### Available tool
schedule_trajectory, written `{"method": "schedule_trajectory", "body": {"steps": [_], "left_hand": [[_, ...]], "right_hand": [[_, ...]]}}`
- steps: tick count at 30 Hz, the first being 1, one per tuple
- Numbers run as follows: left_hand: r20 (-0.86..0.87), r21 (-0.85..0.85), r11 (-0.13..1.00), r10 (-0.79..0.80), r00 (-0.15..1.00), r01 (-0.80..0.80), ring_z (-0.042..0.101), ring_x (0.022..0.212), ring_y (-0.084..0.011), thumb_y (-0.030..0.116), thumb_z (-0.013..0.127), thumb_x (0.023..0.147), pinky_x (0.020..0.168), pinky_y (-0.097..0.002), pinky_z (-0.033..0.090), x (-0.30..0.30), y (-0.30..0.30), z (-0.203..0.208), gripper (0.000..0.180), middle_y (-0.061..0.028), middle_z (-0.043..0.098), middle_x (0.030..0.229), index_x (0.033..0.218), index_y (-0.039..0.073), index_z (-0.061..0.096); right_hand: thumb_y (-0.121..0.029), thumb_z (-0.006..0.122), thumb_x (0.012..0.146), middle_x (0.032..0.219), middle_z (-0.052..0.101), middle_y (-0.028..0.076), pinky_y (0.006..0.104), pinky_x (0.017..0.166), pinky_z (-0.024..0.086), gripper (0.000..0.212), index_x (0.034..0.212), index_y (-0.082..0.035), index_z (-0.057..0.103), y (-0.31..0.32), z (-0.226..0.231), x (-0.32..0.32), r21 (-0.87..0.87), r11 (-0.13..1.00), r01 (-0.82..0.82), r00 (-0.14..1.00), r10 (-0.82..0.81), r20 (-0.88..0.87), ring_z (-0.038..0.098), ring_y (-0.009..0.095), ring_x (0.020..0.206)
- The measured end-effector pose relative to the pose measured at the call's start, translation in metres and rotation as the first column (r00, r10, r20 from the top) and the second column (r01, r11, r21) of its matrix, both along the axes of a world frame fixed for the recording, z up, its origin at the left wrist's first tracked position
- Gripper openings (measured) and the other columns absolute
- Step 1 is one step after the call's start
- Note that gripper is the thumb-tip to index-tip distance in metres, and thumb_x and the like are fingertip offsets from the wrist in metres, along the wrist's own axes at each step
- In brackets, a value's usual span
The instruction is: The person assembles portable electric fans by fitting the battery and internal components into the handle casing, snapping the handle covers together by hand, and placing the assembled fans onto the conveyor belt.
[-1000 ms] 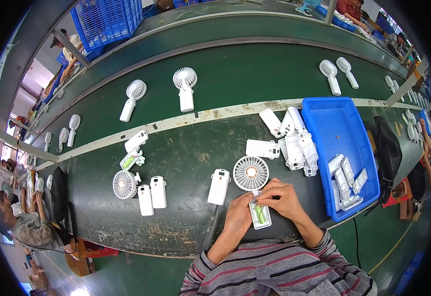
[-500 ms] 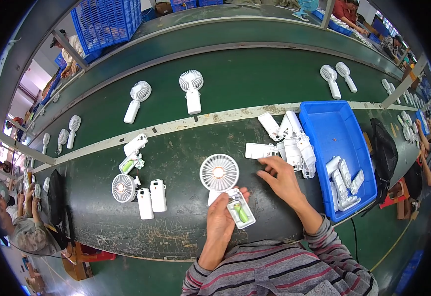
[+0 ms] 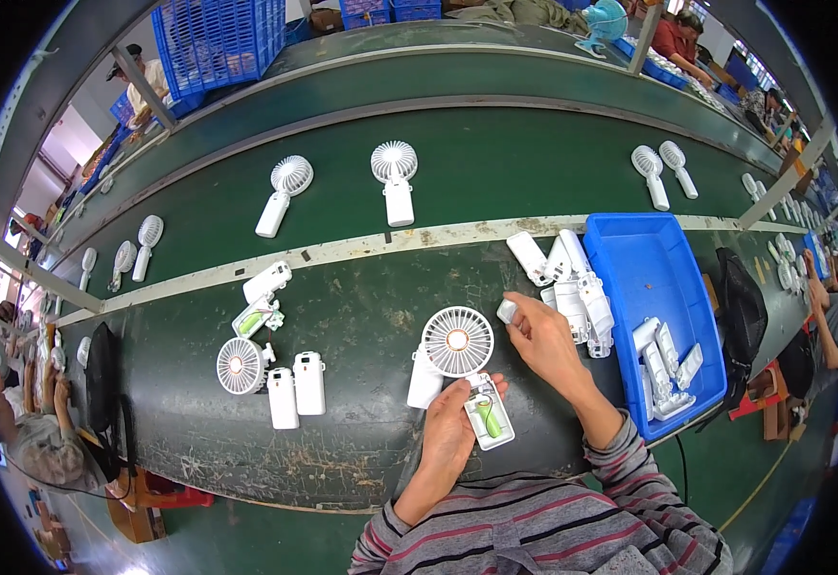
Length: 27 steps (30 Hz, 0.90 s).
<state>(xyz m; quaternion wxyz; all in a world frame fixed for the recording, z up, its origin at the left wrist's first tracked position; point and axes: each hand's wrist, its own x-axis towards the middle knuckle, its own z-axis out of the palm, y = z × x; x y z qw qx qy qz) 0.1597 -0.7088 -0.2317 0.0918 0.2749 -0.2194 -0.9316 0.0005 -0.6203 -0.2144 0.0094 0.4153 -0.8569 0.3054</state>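
Green worktop [image 3: 361, 326] fills the lower centre, its near edge just ahead of the striped sleeves, with bare room left of the hands. Left hand [image 3: 449, 433] grips a white open-backed fan [image 3: 465, 369], fingers wrapped around its handle. Right hand [image 3: 543, 337] pinches a small white cover [image 3: 507, 310] just beside the fan head. Right of it stands a blue bin [image 3: 630, 251]. Farther up, finished fans [image 3: 395, 177] lie on the belt.
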Motion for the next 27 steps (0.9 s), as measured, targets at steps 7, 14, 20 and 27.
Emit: {"method": "schedule_trajectory", "body": {"steps": [7, 14, 20, 27], "left_hand": [[0.006, 0.041, 0.999, -0.020, 1.000, 0.020, 0.060, 0.103, -0.0308, 0.012, 0.040, 0.097, 0.094, -0.0383, 0.048, -0.014, 0.007, -0.012, 0.029, -0.0246, 0.059, 0.111, 0.113, -0.011, 0.049], [0.024, 0.027, 1.000, 0.012, 1.000, -0.012, 0.059, 0.105, -0.0326, 0.012, 0.038, 0.096, 0.095, -0.0409, 0.048, -0.021, 0.012, -0.018, 0.032, -0.0267, 0.057, 0.114, 0.117, -0.011, 0.046], [-0.003, 0.122, 0.992, 0.043, 0.999, -0.043, 0.057, 0.109, -0.0307, 0.009, 0.041, 0.095, 0.095, -0.0384, 0.047, -0.025, 0.012, -0.021, 0.029, -0.0242, 0.056, 0.116, 0.117, -0.010, 0.046], [-0.037, 0.212, 0.976, 0.064, 0.997, -0.055, 0.051, 0.116, -0.0324, 0.008, 0.041, 0.094, 0.100, -0.0410, 0.042, -0.032, 0.018, -0.026, 0.031, -0.0251, 0.052, 0.122, 0.119, -0.010, 0.044]], "right_hand": [[0.011, 0.058, 0.076, 0.090, 0.057, 0.008, 0.0253, 0.067, 0.054, 0.066, 0.135, -0.004, 0.033, 0.047, 0.002, 0.026, -0.435, 0.835, 0.337, 0.725, 0.065, 0.686, 0.059, 0.013, 0.078], [-0.002, 0.073, 0.070, 0.091, 0.062, 0.009, 0.0266, 0.065, 0.051, 0.044, 0.109, 0.000, 0.051, 0.099, 0.006, 0.051, 0.066, 0.947, 0.315, 0.800, -0.302, 0.519, 0.061, 0.015, 0.079], [-0.007, 0.079, 0.057, 0.111, 0.054, 0.016, 0.0380, 0.085, 0.044, 0.055, 0.108, 0.000, 0.058, 0.098, 0.016, 0.059, 0.126, 0.981, 0.149, 0.984, -0.160, 0.081, 0.050, 0.034, 0.099], [-0.003, 0.074, 0.063, 0.101, 0.058, 0.017, 0.0411, 0.080, 0.045, 0.046, 0.106, 0.000, 0.058, 0.097, 0.008, 0.057, 0.076, 0.964, 0.253, 0.967, -0.253, -0.008, 0.053, 0.035, 0.092]]}}
